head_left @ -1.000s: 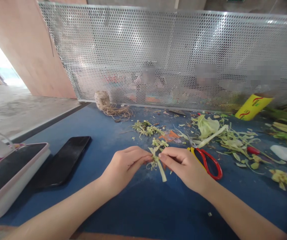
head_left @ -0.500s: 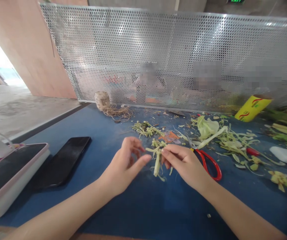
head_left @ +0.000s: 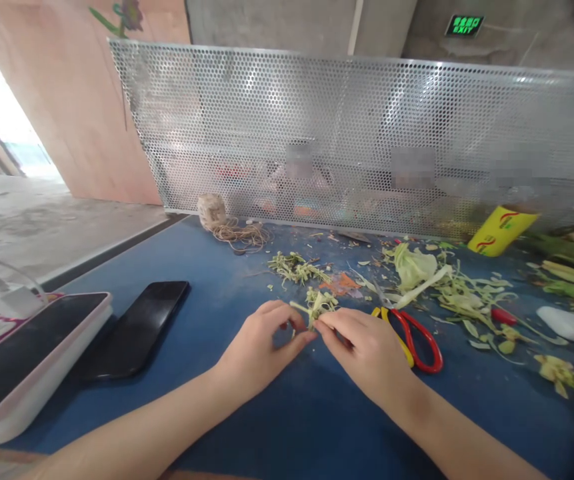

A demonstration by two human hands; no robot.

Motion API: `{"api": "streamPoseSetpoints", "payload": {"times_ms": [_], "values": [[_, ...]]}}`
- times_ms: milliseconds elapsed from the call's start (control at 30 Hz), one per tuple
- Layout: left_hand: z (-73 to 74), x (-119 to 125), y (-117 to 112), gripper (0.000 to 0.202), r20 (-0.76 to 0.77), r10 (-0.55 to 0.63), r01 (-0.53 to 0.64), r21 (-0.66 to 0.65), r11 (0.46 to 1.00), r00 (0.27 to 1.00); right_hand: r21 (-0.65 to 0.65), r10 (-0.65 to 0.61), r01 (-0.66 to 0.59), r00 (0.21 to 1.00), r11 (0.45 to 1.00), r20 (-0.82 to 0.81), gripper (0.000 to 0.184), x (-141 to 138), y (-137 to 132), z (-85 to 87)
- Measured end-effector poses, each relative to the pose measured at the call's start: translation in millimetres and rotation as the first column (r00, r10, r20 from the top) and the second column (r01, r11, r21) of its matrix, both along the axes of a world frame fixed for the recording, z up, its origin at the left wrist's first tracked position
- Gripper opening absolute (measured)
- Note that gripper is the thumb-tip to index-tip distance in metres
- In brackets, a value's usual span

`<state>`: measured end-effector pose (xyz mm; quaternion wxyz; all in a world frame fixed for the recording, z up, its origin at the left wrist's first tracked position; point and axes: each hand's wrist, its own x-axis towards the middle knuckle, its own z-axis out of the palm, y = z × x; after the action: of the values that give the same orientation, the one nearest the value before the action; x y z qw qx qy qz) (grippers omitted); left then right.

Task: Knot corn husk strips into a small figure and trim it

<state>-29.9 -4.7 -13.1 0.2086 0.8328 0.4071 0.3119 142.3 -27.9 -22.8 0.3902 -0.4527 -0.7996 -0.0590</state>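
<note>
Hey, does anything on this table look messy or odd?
Yes. Leaf scraps lie strewn around the scissors, and twine trails loose from its spool. The left hand and right hand pinch a leaf bundle.

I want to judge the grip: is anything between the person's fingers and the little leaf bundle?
Nothing visible: the left hand and right hand pinch the small bundle of pale green leaf strips directly.

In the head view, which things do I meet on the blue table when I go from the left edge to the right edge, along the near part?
White-edged device → black phone → left hand → leaf bundle → right hand → red scissors → white object.
</note>
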Motion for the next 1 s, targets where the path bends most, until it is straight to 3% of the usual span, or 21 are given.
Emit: {"api": "streamPoseSetpoints", "payload": {"times_ms": [100, 300, 467, 567, 700, 867, 1000], "values": [[-1.0, 2, -2, 0.010, 0.000, -0.056, 0.056, 0.025, 0.998, 0.998, -0.011, 0.024, -0.024, 1.000, 1.000, 0.007, 0.022, 0, -2, -0.2], [-1.0, 2, -5, 0.008, -0.055, -0.063, 0.071, 0.174, 0.982, 0.997, -0.159, 0.076, -0.071, 0.997, 0.985, 0.026, 0.025, -4, -7, 3.5], [3.0, -1, -7, 0.016, -0.122, -0.097, 0.124, 0.237, 0.963, 0.988, -0.276, -0.029, -0.012, 0.989, 0.961, -0.144, 0.016, -8, -5, 1.2], [2.2, -2, -7, 0.017, -0.151, -0.107, 0.142, 0.246, 0.959, 0.983, -0.324, -0.113, 0.027, 0.962, 0.946, -0.249, 0.032, -9, -3, -1.6], [-1.5, -1, -7, 0.017, -0.182, -0.125, 0.168, 0.246, 0.954, 0.975, -0.225, -0.042, -0.016, 0.968, 0.974, -0.249, 0.047, -7, 0, -2.0], [-2.7, 1, -7, 0.017, -0.168, -0.102, 0.155, 0.338, 0.929, 0.981, -0.247, 0.059, -0.133, 0.957, 0.960, -0.285, 0.013, -8, 3, -0.3], [-2.9, 1, -4, 0.022, -0.198, -0.078, 0.158, 0.426, 0.891, 0.977, -0.255, 0.091, -0.218, 0.898, 0.942, -0.431, 0.005, -11, 3, 1.3]]}}
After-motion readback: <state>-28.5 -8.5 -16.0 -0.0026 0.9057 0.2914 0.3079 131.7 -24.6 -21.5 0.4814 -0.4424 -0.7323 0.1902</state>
